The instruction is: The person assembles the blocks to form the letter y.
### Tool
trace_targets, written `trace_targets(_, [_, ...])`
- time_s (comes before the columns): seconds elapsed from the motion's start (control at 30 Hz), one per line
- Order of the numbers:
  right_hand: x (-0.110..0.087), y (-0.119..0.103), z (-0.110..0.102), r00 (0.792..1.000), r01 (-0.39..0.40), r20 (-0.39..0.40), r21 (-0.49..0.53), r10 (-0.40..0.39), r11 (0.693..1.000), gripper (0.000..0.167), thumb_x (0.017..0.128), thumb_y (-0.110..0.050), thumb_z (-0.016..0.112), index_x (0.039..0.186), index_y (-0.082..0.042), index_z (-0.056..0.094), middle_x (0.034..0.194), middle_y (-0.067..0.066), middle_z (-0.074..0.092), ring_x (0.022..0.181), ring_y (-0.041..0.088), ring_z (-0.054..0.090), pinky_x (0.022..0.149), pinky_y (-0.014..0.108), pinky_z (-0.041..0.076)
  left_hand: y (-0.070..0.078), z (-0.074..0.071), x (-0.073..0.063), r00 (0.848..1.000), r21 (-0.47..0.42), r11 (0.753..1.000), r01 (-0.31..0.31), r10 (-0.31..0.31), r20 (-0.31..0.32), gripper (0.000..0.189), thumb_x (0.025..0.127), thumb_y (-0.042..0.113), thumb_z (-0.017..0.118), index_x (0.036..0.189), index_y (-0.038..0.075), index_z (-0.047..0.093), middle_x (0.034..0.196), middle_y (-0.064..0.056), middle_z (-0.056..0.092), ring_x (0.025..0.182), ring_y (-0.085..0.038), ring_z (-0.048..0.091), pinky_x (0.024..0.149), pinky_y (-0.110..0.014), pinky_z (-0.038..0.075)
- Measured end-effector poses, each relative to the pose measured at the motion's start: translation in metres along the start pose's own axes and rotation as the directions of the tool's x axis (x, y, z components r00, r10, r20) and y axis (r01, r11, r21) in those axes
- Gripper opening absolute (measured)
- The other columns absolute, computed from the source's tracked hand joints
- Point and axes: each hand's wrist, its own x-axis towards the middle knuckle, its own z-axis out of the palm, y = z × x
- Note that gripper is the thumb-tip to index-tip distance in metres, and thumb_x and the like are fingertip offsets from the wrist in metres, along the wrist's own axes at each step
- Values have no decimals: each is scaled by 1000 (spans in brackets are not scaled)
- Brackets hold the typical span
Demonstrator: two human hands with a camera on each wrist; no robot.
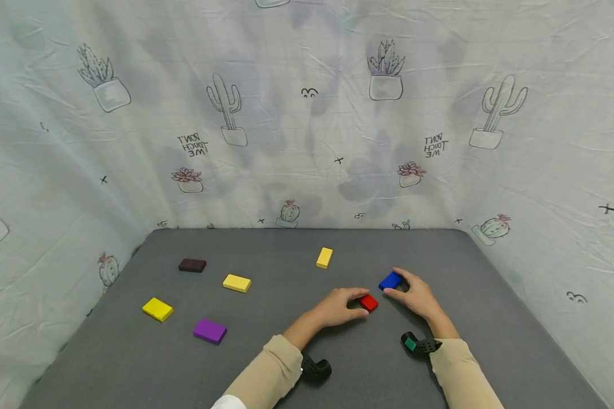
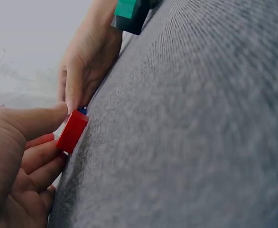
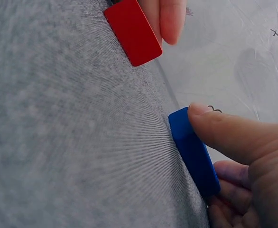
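Observation:
A small red block [image 1: 369, 303] lies on the grey table between the thumb and fingers of my left hand [image 1: 339, 307]. In the left wrist view the fingertips are right at the end of the red block [image 2: 73, 131], with the thumb close to its upper edge. To the right and slightly farther off, my right hand [image 1: 414, 292] pinches a blue block [image 1: 390, 281] between thumb and fingers. The right wrist view shows the thumb against the top end of the blue block [image 3: 193, 152], which stands close over the cloth; the other fingers are partly hidden behind it.
Other flat blocks lie about: a yellow one [image 1: 324, 258] at the back, another pale yellow one [image 1: 237, 283], a dark brown one [image 1: 192, 265], a bright yellow one [image 1: 158, 309] and a purple one [image 1: 210, 331] on the left. A patterned curtain [image 1: 327, 130] surrounds the grey table [image 1: 368, 363].

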Motion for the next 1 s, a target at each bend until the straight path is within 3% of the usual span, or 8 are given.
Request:
trace_targets(0.23, [2, -1, 1, 1000, 11, -4, 1, -11, 1000, 76, 87, -42, 66, 143, 0, 38, 145, 30, 35, 132, 49, 33, 104, 63, 30, -3, 4, 1, 999, 16, 1000, 3, -2, -47, 49, 94, 34, 59, 137, 12, 53, 136, -1, 56, 125, -11, 52, 104, -27, 41])
trace_targets(0.57, [2, -1, 2, 1000, 20, -4, -7, -20, 1000, 76, 86, -41, 68, 142, 2, 39, 145, 31, 35, 132, 50, 32, 104, 64, 29, 1, 4, 0, 999, 126, 992, 11, -6, -45, 47, 93, 36, 59, 136, 18, 54, 134, 0, 57, 123, -13, 53, 105, -33, 41])
trace_targets(0.73, [2, 1, 3, 999, 35, -12, -19, -35, 999, 77, 84, -41, 69, 142, 1, 40, 144, 31, 36, 131, 50, 34, 103, 64, 30, 2, 5, 0, 999, 134, 991, 12, -6, -47, 47, 93, 35, 59, 137, 17, 53, 135, -1, 57, 127, -17, 51, 110, -39, 35])
trace_targets(1.0, [1, 0, 2, 999, 36, -17, -27, -37, 999, 75, 86, -40, 68, 141, 2, 40, 144, 31, 36, 131, 50, 34, 103, 64, 31, 2, 11, 6, 998, 158, 987, 37, -28, -60, 51, 92, 40, 59, 138, 18, 52, 137, -1, 55, 130, -28, 48, 110, -41, 36])
